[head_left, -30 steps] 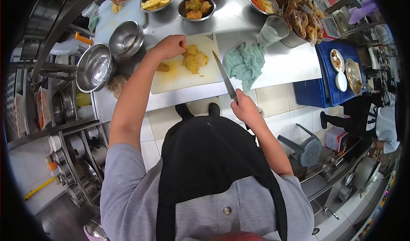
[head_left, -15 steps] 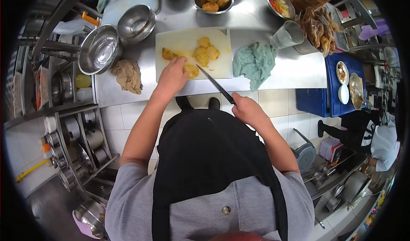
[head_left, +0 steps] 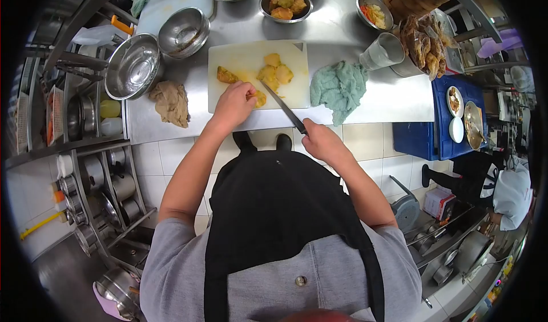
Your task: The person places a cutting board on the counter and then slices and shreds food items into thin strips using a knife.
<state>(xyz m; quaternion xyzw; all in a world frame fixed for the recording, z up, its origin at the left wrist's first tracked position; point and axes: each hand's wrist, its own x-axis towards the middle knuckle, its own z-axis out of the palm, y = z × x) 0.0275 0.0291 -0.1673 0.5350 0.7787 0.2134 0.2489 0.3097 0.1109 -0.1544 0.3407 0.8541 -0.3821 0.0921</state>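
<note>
- Far left, the left bowl sits beside a second bowl, with the brown cloth below them on the desk. No change here.
- Onto the board: a chunk lies near its left side, untouched by the knife.
- Here's the left hand! It has slid right, to the near piece, now partly hidden. Fingers are bunched at that piece's left edge; whether this grip pinches it or merely rests there, I cannot tell.
- So the piece sits at the board's near side, apart from the pile beyond. The work, I'd judge, now centres on this one.
- The knife has shifted left too, blade slanting across the board, tip beside the pile. Contact? Can't tell.
- Right hand: grip clenched firmly around the handle, closer to the left hand than a moment ago.
- Right of the board, the green cloth lies crumpled, the jug beyond it.
</note>
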